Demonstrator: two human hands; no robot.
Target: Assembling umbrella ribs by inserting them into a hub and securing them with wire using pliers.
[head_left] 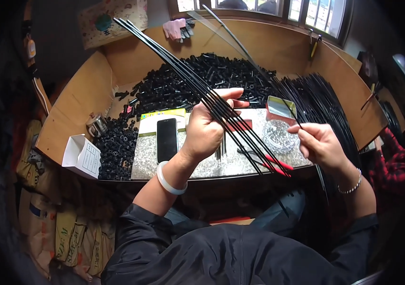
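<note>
My left hand (pixel 207 128), with a white bangle on its wrist, is closed around several long thin black rods (pixel 178 66). They slant from upper left down over a speckled stone slab (pixel 148 166). To the right, my right hand (pixel 319 142) pinches the lower end of a single thin rod (pixel 240 45) that runs up and left toward the window. Red-handled pliers (pixel 278 167) lie on the slab, partly behind the rods' lower ends. Beside my right hand are a clear round container (pixel 278 137) of small shiny pieces and a small square box (pixel 282 107).
A wooden-walled bench (pixel 269 35) holds a heap of black tubular parts (pixel 164 83), small black pieces (pixel 117 142) and black rods (pixel 316 104) at right. A phone (pixel 167 140), a white carton (pixel 81 156) and a metal canister (pixel 96 124) stand left. A plaid sleeve (pixel 392 161) shows far right.
</note>
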